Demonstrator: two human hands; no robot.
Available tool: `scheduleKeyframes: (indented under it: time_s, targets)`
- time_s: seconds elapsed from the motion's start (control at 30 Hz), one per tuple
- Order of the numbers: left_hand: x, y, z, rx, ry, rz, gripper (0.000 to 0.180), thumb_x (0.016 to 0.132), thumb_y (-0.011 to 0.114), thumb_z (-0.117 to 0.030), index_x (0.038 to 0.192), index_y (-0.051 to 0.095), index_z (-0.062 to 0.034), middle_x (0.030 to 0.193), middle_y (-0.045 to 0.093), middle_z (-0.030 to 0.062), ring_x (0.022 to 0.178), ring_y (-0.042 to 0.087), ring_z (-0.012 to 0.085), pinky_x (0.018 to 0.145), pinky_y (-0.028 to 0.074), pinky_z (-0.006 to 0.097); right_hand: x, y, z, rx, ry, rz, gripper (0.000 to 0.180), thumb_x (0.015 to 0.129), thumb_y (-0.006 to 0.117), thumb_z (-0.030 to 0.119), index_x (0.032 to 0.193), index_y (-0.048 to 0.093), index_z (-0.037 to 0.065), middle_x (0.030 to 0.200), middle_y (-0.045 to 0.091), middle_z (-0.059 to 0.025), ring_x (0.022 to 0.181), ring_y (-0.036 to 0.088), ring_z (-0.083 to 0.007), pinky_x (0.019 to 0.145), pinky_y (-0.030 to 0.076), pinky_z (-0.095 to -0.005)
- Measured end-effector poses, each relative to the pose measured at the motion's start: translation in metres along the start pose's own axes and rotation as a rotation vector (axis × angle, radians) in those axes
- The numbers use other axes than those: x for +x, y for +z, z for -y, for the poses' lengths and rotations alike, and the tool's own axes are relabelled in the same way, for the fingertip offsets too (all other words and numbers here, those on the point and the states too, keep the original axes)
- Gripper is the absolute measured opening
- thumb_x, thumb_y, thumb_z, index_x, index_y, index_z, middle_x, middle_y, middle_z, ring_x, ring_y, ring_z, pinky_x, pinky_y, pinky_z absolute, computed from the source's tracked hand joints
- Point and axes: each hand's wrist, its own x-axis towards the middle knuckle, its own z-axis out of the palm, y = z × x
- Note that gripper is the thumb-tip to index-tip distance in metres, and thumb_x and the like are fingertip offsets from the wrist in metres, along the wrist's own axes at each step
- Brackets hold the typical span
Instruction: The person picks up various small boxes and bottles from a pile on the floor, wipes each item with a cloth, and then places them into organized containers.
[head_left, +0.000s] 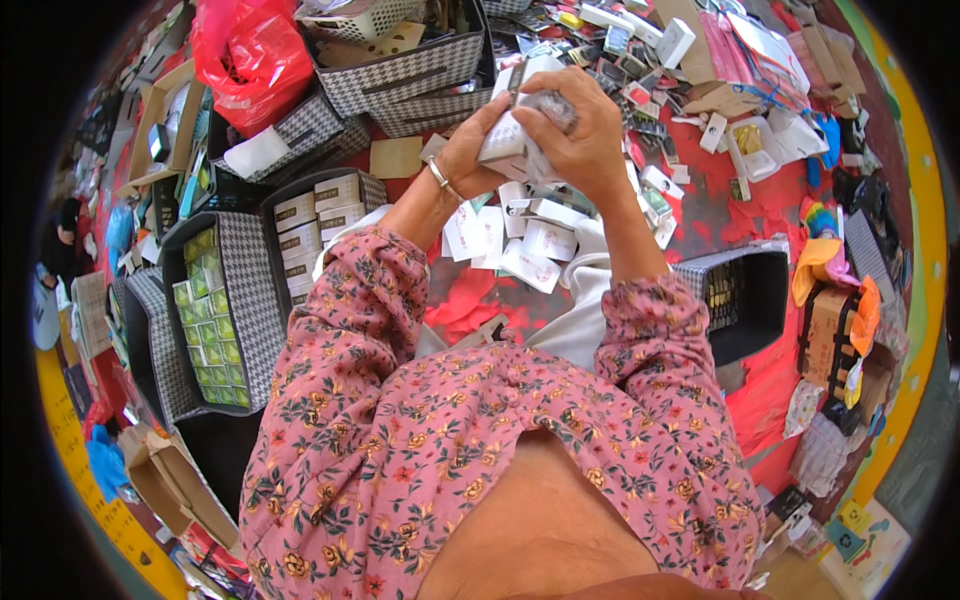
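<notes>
Left hand: the left hand (468,150), a silver bangle at its wrist, is curled closed round the lower left side of a small white cardboard box (508,132), held up in front of the chest.
Right hand: the right hand (580,135) is closed over the same box from the right, its fingers (545,108) also pinching a crumpled bit of clear plastic wrap (552,106) against the box top.
Box: raised above the lap — clear of the heap below, gripped by both hands at once.
Below the hands: a loose pile of small white cartons (520,235) lies on a white cloth (585,300) across the lap.
Left side: a houndstooth fabric bin with green packets (215,315) stands beside another houndstooth bin stacked with white-and-brown cartons (315,225).
Right side: a dark houndstooth bin (745,295), its contents hard to make out.
Far side: a red plastic bag (250,55) and a scatter of small boxes and packaging (690,70) on the red floor covering (765,215).
Sleeves: pink flowered fabric — both forearms partly bare.
</notes>
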Motion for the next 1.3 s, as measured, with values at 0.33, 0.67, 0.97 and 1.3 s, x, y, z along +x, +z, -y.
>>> scheduleKeyframes:
  time_s: [0.33, 0.67, 0.97, 1.3]
  targets:
    - [0.009, -0.009, -0.001, -0.201, 0.028, 0.042, 0.05, 0.089, 0.035, -0.044, 0.122, 0.042, -0.0067, 0.115, 0.052, 0.0132, 0.105, 0.052, 0.0279, 0.093, 0.037, 0.047, -0.024, 0.014, -0.033, -0.094, 0.156, -0.113, 0.019, 0.073, 0.064, 0.022, 0.077, 0.059, 0.004, 0.072, 0.058, -0.0124, 0.062, 0.057, -0.0289, 0.057, 0.045, -0.0323]
    - [0.015, 0.006, 0.005, -0.202, 0.046, -0.24, 0.047, 0.091, 0.027, -0.043, 0.115, 0.048, -0.0087, 0.113, 0.053, 0.011, 0.101, 0.052, 0.0267, 0.091, 0.038, 0.049, -0.025, 0.026, -0.028, -0.21, 0.006, -0.304, 0.015, 0.072, 0.064, 0.018, 0.08, 0.056, 0.008, 0.075, 0.055, -0.0072, 0.07, 0.053, -0.0269, 0.063, 0.043, -0.0351]
    - [0.007, -0.003, -0.024, -0.137, 0.252, -0.191, 0.053, 0.091, 0.023, -0.046, 0.12, 0.042, -0.0064, 0.116, 0.051, 0.0134, 0.106, 0.05, 0.0284, 0.091, 0.038, 0.046, -0.061, 0.016, -0.033, -0.281, 0.266, 0.315, 0.014, 0.07, 0.063, 0.021, 0.074, 0.058, 0.008, 0.071, 0.056, -0.0087, 0.068, 0.055, -0.028, 0.059, 0.043, -0.0366]
    - [0.013, 0.001, -0.013, 0.197, 0.505, -0.171, 0.051, 0.089, 0.046, -0.023, 0.128, 0.012, -0.0233, 0.114, 0.043, 0.0064, 0.102, 0.049, 0.0203, 0.081, 0.047, 0.039, -0.033, -0.006, -0.075, 0.596, 1.03, -0.198, 0.026, 0.081, 0.062, 0.029, 0.078, 0.06, 0.004, 0.068, 0.056, 0.002, 0.059, 0.047, -0.0039, 0.054, 0.038, -0.018]
